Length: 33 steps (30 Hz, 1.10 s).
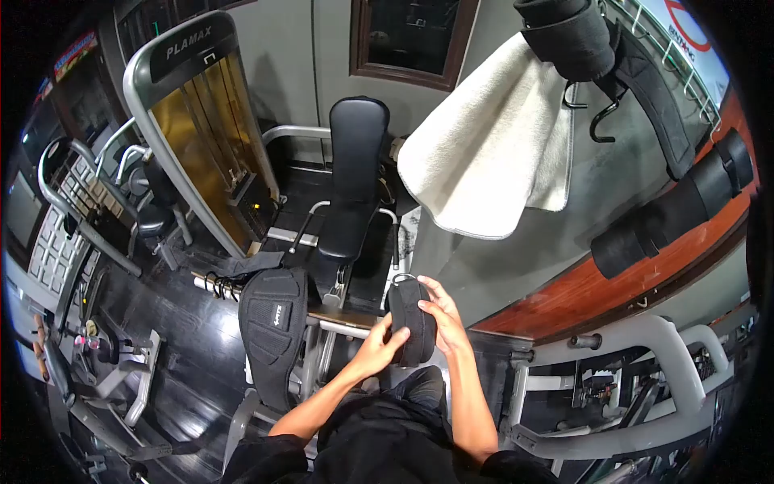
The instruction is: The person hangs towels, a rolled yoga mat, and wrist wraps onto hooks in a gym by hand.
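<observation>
A black padded ankle strap (414, 321) with a metal ring (403, 279) at its top is held in front of my body, curled into a loop. My left hand (382, 345) grips its lower left side, thumb pressed on the front. My right hand (442, 313) is closed on its right edge near the top, with the fingers partly behind it. To the left, a black weightlifting belt (274, 327) with a white label hangs over a metal bar.
A white towel (492, 145) and black padded wraps (673, 206) hang at the right wall. Ahead stand a weight-stack machine (193, 133) and a black padded seat (357, 153). Grey machine frames (681, 355) are at lower right, more equipment (133, 379) at left.
</observation>
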Available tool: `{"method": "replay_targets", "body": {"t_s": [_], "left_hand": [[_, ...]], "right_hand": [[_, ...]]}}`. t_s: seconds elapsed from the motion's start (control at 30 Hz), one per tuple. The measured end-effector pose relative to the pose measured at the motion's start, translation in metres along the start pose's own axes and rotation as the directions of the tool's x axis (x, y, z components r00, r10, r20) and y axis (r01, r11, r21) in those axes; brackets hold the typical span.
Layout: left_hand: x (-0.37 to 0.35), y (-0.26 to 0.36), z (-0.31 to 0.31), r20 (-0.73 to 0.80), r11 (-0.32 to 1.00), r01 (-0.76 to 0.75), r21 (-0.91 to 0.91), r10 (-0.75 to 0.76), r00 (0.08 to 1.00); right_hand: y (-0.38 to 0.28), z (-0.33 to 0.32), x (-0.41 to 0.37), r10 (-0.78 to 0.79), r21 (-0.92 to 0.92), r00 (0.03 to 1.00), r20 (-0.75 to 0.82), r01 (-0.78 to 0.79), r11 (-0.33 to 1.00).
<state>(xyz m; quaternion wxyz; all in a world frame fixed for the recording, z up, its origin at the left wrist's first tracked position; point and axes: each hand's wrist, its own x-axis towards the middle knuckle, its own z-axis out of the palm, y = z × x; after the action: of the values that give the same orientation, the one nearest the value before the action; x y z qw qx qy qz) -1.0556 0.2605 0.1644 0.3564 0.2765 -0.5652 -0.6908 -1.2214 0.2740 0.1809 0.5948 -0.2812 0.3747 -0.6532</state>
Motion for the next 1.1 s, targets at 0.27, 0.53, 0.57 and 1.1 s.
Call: {"method": "replay_targets", "body": {"t_s": [0.27, 0.53, 0.57, 1.1], "left_hand": [[0.047, 0.026, 0.012, -0.294, 0.873, 0.039, -0.487, -0.206, 0.933], [0.037, 0.034, -0.038, 0.099, 0.802, 0.100, -0.589, -0.052, 0.994], [0.035, 0.033, -0.040, 0.099, 0.803, 0.102, -0.587, -0.053, 0.994], [0.008, 0.038, -0.043, 0.062, 0.912, 0.114, -0.394, -0.097, 0.993]], "right_hand": [[-0.017, 0.004, -0.017, -0.133, -0.453, 0.979, 0.157, 0.191, 0.871], [-0.033, 0.006, -0.046, 0.336, -0.869, 0.905, 0.259, 0.067, 0.490], [-0.028, 0.003, -0.047, 0.336, -0.868, 0.906, 0.260, 0.067, 0.492], [0.030, -0.018, -0.031, 0.163, -0.117, 0.896, 0.414, -0.126, 0.985]]}}
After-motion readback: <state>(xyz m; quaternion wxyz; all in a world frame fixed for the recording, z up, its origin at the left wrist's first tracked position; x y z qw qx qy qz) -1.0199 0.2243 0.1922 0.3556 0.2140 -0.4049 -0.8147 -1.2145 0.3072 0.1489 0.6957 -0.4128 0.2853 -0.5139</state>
